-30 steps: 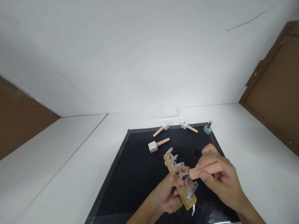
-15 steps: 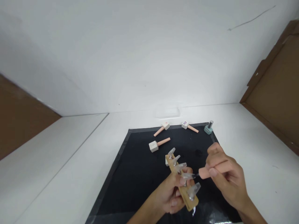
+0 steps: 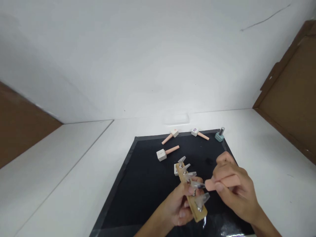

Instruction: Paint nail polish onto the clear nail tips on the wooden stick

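Observation:
My left hand (image 3: 176, 205) is closed around a wooden nail tip stand (image 3: 195, 208), held tilted above the black mat. Several clear false nail tips (image 3: 202, 198) stick up from it on small metal holders. In my right hand (image 3: 238, 187) is a nail polish brush, pinched by its pink cap handle (image 3: 222, 183). The brush end lies against the second nail tip from the near end (image 3: 198, 185); the bristles look dark through the clear tip. Partly hidden behind the stand's far end is a white bottle (image 3: 176, 169).
White polish bottles with pink caps lie on the black mat (image 3: 138, 184): one at centre (image 3: 161, 155), one behind it (image 3: 174, 133), one farther right (image 3: 195, 131). A green bottle (image 3: 219, 136) stands at the far right corner. Behind is a clear tray (image 3: 176, 119). Cardboard (image 3: 288, 89) borders the right.
My right hand has moved left, bringing the brush from the outer end of the nail tip further onto it. The stand has shifted slightly left in my left hand.

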A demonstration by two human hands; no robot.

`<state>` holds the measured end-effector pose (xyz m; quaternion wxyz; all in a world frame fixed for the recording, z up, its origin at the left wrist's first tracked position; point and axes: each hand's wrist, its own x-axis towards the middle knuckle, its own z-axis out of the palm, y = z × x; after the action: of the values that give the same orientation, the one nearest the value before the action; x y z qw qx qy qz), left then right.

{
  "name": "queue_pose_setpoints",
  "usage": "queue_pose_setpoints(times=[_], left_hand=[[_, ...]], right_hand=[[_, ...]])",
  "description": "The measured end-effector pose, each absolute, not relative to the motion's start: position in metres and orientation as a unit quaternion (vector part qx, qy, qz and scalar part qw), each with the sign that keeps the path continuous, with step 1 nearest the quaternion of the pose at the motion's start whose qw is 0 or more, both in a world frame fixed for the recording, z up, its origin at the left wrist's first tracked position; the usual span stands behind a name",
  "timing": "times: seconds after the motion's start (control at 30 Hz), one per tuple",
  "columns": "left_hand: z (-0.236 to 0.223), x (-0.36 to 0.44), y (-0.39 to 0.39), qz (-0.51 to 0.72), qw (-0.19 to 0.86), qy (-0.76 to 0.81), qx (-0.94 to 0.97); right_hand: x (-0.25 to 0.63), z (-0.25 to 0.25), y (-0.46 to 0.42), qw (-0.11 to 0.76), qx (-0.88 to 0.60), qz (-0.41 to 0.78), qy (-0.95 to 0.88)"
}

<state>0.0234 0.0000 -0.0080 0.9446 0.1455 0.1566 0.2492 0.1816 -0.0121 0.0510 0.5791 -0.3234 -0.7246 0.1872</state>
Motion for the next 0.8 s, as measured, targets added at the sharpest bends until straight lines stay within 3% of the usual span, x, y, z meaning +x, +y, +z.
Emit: queue_pose_setpoints(times=[0.4,0.57,0.8], left_hand=[[-0.017,0.027,-0.002,0.239,0.948,0.157,0.138],[-0.017,0.027,-0.002,0.237,0.946,0.172,0.137],[-0.016,0.028,-0.002,0.235,0.944,0.188,0.135]], right_hand=[[0.184,0.051,-0.012,0.578,-0.313,0.187,-0.730],[0.185,0.051,-0.013,0.533,-0.330,0.205,-0.752],[0.183,0.052,-0.011,0.556,-0.304,0.193,-0.750]])
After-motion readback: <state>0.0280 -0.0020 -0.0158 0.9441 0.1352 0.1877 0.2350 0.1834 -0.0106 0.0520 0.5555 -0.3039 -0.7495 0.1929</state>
